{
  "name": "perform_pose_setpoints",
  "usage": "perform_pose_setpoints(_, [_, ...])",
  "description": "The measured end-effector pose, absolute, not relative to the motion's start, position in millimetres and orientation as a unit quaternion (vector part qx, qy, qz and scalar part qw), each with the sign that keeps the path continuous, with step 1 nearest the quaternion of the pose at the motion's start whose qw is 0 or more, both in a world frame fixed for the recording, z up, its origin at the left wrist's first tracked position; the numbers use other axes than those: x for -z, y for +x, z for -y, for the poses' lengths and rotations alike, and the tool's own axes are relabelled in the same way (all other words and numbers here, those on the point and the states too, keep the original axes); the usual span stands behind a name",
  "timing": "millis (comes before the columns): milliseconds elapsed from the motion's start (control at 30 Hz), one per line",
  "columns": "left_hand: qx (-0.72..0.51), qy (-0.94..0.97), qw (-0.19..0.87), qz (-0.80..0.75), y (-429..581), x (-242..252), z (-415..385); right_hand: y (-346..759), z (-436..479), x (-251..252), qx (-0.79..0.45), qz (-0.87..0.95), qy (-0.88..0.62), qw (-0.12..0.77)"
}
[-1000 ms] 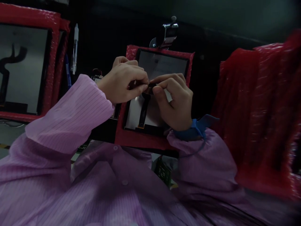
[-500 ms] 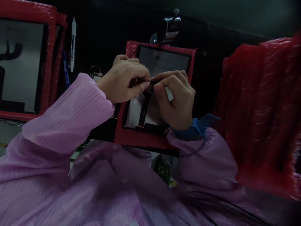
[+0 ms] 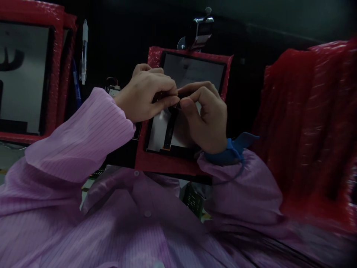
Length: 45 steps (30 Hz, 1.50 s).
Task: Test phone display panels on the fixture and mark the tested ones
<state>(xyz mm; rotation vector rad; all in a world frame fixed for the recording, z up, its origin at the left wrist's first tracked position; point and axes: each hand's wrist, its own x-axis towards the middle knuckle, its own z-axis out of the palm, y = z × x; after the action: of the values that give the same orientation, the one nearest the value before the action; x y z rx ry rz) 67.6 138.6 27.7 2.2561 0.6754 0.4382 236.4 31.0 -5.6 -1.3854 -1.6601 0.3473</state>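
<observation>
A display panel (image 3: 195,70) with a dark frame lies on a red bubble-wrap sheet (image 3: 164,162) in front of me. From its near edge a black flat ribbon cable (image 3: 169,132) runs up to my fingers. My left hand (image 3: 150,93) pinches around the cable's upper end, thumb and forefinger together. My right hand (image 3: 208,115) meets it from the right, thumb and fingers closed at the same end. A blue wrist strap (image 3: 227,152) circles my right wrist. The fingertips hide the very end of the cable.
At left, another panel (image 3: 25,93) rests on red bubble wrap, beside a clear pen (image 3: 84,54) and a blue pen (image 3: 76,83). Red bubble-wrap packs (image 3: 304,130) stand at right. A metal clamp-like fixture (image 3: 201,31) sits beyond the panel. A green circuit board (image 3: 193,199) lies near my lap.
My right hand has shifted slightly left, and its thumb is now closer to the left thumb. Less of the cable end shows between the fingers.
</observation>
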Motion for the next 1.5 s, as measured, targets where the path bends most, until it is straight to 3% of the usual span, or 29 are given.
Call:
perform_pose_setpoints(267, [-0.156,0.840,0.424,-0.300,66,-31,-141,237,-31,4,-0.181,0.666,-0.562,0.456])
perform_pose_setpoints(500, [-0.147,0.910,0.321,-0.216,64,-35,-144,238,-30,5,-0.190,0.669,-0.557,0.453])
perform_pose_setpoints(1233, [-0.223,0.912,0.312,-0.149,61,-20,-145,241,-30,6,-0.174,0.679,-0.538,0.468])
perform_pose_setpoints(1500, [-0.215,0.910,0.304,-0.184,66,-19,-141,236,-28,1,-0.162,0.693,-0.569,0.413])
